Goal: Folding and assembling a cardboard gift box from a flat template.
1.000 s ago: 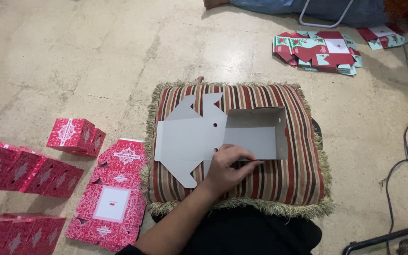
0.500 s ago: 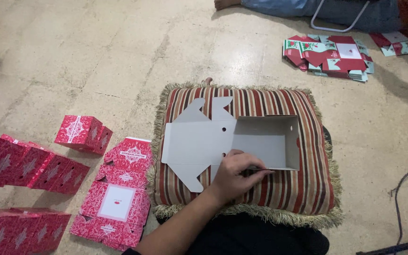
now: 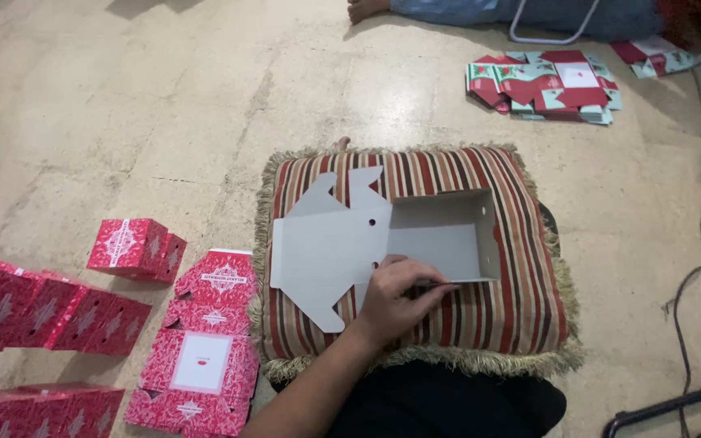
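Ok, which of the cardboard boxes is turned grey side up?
The part-folded grey cardboard box on the striped cushion, under the left hand; the others show red print.

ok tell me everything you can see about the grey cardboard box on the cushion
The cardboard box is a half-folded blank lying plain grey side up on the striped cushion. Its right part stands up as an open tray with low walls; its left part lies flat, with pointed flaps and small round holes. It looks like thin card. One hand, which one is unclear, presses its fingers along the near wall.
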